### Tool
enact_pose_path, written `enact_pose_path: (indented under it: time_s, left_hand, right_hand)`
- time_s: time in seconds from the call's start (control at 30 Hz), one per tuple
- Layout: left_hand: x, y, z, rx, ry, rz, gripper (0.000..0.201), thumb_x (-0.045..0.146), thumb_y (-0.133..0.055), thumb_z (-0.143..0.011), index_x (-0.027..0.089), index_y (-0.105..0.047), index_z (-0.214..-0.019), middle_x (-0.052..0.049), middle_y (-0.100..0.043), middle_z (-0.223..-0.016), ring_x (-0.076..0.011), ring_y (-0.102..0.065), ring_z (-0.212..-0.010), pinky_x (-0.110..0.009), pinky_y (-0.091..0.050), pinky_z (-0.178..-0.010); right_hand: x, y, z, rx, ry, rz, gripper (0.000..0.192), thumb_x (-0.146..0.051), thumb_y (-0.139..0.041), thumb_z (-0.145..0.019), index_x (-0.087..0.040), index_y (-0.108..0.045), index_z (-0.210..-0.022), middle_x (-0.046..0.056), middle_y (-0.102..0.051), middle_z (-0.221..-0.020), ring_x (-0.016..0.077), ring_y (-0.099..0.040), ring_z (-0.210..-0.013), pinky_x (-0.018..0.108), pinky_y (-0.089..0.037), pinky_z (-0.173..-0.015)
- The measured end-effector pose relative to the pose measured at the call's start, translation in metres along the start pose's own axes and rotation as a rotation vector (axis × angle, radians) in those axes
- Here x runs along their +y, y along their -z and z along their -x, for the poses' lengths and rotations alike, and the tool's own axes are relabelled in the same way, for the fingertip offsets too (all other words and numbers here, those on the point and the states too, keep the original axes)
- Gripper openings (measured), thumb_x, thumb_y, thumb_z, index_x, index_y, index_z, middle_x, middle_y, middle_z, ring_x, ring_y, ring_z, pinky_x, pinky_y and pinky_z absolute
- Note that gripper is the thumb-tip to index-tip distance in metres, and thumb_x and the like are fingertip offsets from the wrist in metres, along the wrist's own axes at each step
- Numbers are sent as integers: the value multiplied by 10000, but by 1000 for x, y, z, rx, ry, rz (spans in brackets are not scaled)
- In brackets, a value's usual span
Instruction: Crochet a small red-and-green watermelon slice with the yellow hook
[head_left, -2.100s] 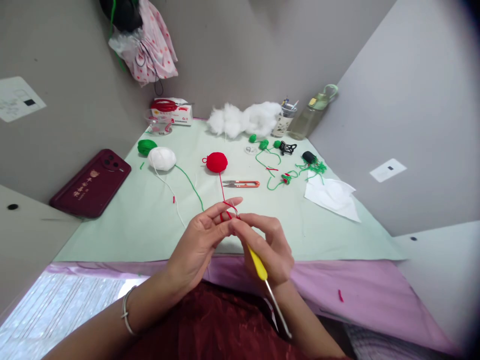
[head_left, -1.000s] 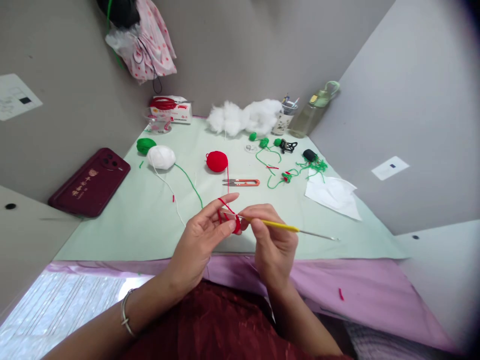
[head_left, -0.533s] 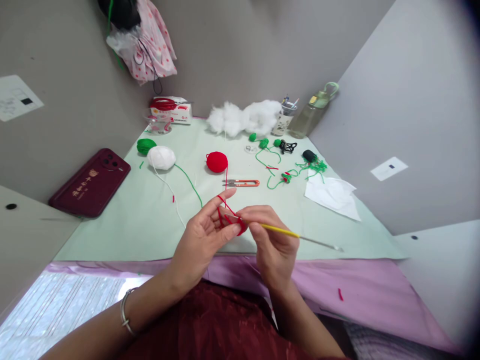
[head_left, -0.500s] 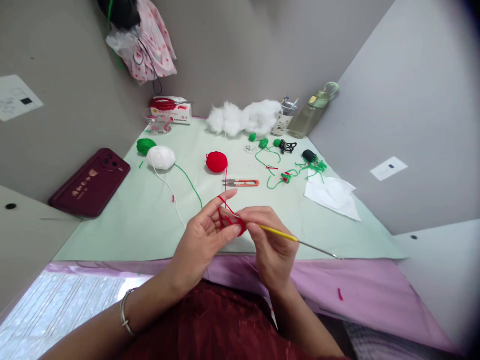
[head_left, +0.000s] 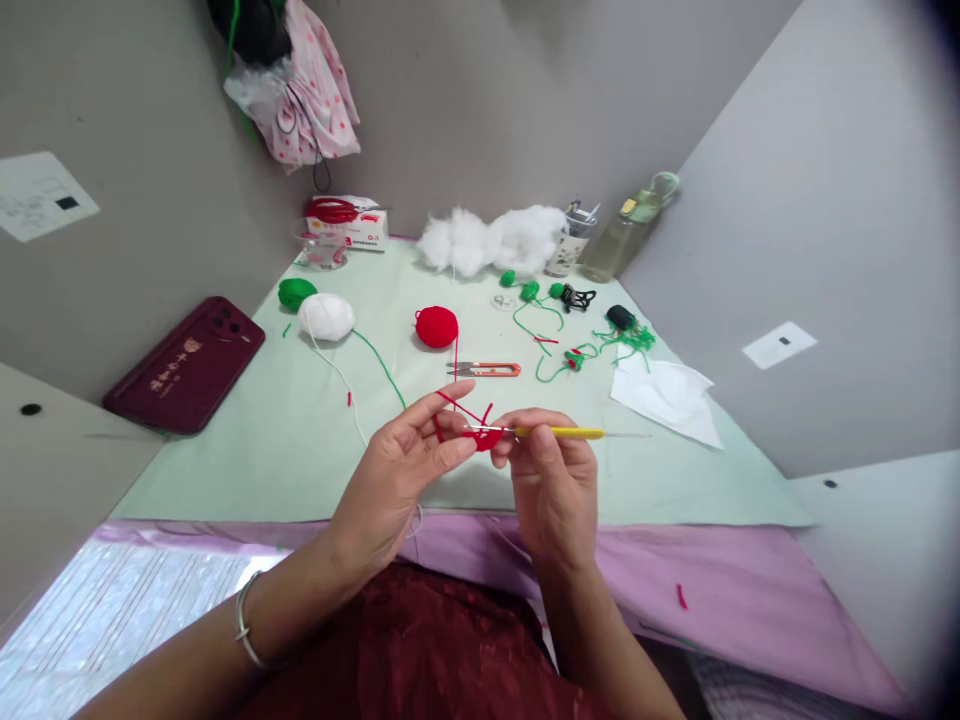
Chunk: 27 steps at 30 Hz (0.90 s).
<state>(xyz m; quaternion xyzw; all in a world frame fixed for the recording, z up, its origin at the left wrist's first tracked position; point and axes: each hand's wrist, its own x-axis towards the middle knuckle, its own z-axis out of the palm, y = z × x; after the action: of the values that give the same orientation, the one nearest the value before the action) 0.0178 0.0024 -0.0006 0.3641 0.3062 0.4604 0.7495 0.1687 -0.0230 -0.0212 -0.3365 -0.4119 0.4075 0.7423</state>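
Observation:
Between thumb and fingers my left hand (head_left: 401, 455) pinches a small red crochet piece (head_left: 487, 438), with red yarn looped over the raised index finger. My right hand (head_left: 555, 470) grips a crochet hook (head_left: 577, 433) by its yellow handle. The hook's metal tip lies across the red piece, and a short red yarn tail sticks up there. From the fingers the yarn runs up to a red yarn ball (head_left: 436, 327) on the table. Orange-handled thread snips (head_left: 495, 369) lie just beyond my hands.
White (head_left: 326, 316) and green yarn balls (head_left: 298, 293) sit left, near a maroon phone (head_left: 184, 365). White stuffing (head_left: 487, 242), a pen cup (head_left: 571, 243) and a bottle (head_left: 626, 230) line the back. Green crochet pieces (head_left: 530, 291) and a white cloth (head_left: 666, 398) lie right.
My right hand has turned the crochet hook from slanting down rightward to nearly level. The hook's tip and the red piece's yarn tail now show more plainly. My left hand keeps its pinch.

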Motion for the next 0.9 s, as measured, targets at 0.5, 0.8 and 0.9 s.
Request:
enact_pose_path:
  time_s: [0.5, 0.8, 0.9]
  left_hand:
    - [1, -2, 3, -4, -56, -9, 392, 208, -875, -857, 283, -796, -1233, 23, -730, -928, -118, -680, -913, -238, -535, -883]
    - [-2, 1, 1, -17, -115, -76, 368, 171, -856, -873, 297, -800, -1213, 48, -720, -875, -90, -686, -872, -193, -552, -849]
    - [-1, 2, 1, 0, -126, -112, 363, 185, -852, -882, 310, -796, -1219, 58, -713, -866, -82, -686, -861, -185, -551, -851]
  right_hand:
    - [-3, 5, 15, -48, 345, 370, 242, -192, -564, -1074, -262, -790, -1126, 25, -785, -884, 173, -738, -773, 348, -623, -680]
    - [-4, 5, 15, -76, 392, 384, 231, -179, -576, -1067, -265, -779, -1135, 28, -809, -948, 182, -765, -824, 352, -631, -709]
    - [-4, 5, 15, -83, 420, 411, 248, -154, -569, -1063, -264, -777, -1141, 27, -808, -935, 190, -772, -855, 360, -636, -732]
